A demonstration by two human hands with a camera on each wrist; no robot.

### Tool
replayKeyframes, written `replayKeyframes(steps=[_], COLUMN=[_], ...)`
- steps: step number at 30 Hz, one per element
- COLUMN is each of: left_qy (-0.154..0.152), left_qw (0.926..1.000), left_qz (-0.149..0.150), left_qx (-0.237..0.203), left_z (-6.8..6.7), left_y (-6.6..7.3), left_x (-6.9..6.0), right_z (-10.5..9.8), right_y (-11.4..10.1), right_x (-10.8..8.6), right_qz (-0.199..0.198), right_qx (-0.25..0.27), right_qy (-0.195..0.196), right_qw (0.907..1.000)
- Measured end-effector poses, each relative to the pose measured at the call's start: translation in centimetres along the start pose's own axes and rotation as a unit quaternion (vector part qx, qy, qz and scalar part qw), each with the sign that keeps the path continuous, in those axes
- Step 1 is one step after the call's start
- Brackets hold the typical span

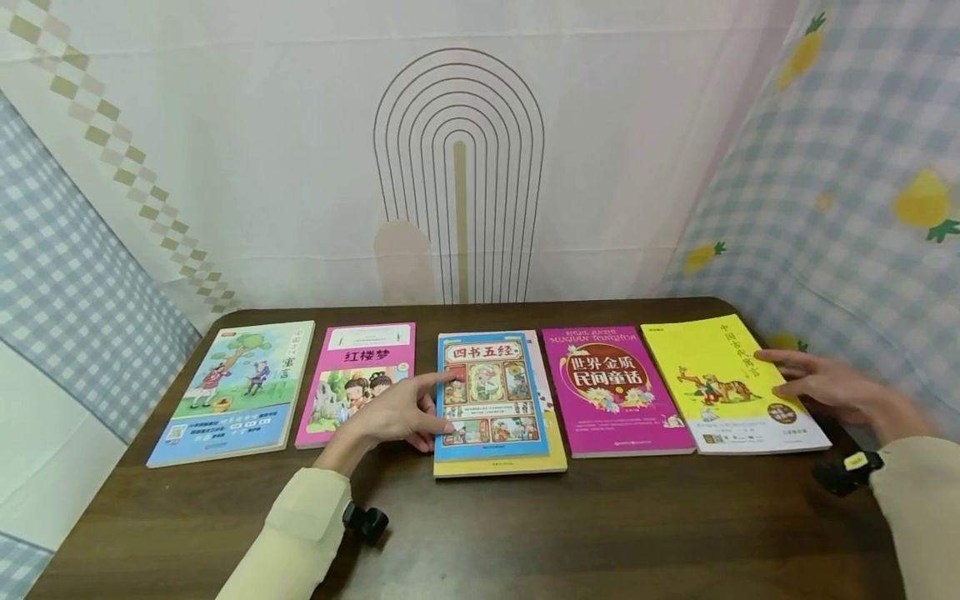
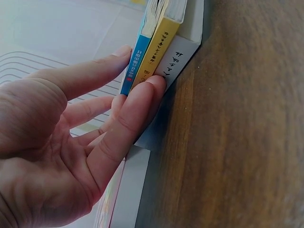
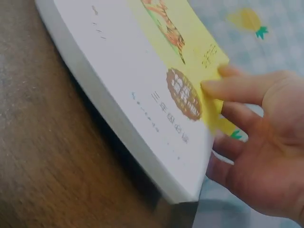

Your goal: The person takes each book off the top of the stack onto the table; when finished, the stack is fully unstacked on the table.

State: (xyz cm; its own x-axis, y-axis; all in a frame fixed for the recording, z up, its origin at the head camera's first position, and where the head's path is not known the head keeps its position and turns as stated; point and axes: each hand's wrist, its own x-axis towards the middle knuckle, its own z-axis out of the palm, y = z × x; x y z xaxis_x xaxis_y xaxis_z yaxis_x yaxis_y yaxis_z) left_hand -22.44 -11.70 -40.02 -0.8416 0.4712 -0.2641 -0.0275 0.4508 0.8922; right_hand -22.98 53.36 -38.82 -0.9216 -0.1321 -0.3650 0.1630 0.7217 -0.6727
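Observation:
In the head view, my left hand (image 1: 399,412) is at the left edge of a stacked pile, where a blue book (image 1: 487,396) lies on a yellow one (image 1: 510,467). The left wrist view shows a third, pale spine (image 2: 173,59) below those two; one digit rests on the blue cover's edge and others press against the spines. Over on the far right, my right hand (image 1: 832,387) holds the right edge of a yellow-and-white book (image 1: 720,383) with a tiger picture. Its thumb lies on the cover and the other fingers go behind the edge, partly hidden.
A purple book (image 1: 618,392) lies between the pile and the tiger book. Further left are a pink book (image 1: 330,408) and a light blue-green book (image 1: 232,387). All lie on a dark wooden table (image 1: 487,533), with patterned cloth hangings (image 1: 300,167) behind and at both sides.

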Motion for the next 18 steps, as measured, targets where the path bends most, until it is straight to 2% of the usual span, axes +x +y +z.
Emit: replayKeyframes(steps=[3,8,11,14,18], left_qy=[-0.001,0.003,0.013,0.023,0.033], left_qw=[1.0,1.0,0.9997,0.9992,0.9985], left_qz=[0.001,0.0,-0.001,-0.002,-0.008], left_qx=[-0.001,0.008,0.02,0.033,0.044], left_z=[0.0,0.1,0.3,0.7,1.0], left_y=[0.0,-0.1,0.0,0.2,0.5], left_x=[0.0,0.0,0.1,0.1,0.1], right_z=[0.2,0.9,2.1,4.0,7.5], right_y=[-1.1,-4.4,-7.4,-10.4,-14.0], right_x=[0.0,0.1,0.3,0.7,1.5], right_qz=[-0.006,-0.025,-0.045,-0.082,-0.139], right_qx=[-0.072,-0.102,-0.11,-0.101,-0.072], right_qy=[0.045,0.093,0.111,0.117,0.104], right_qw=[0.9963,0.9901,0.9868,0.9846,0.9821])
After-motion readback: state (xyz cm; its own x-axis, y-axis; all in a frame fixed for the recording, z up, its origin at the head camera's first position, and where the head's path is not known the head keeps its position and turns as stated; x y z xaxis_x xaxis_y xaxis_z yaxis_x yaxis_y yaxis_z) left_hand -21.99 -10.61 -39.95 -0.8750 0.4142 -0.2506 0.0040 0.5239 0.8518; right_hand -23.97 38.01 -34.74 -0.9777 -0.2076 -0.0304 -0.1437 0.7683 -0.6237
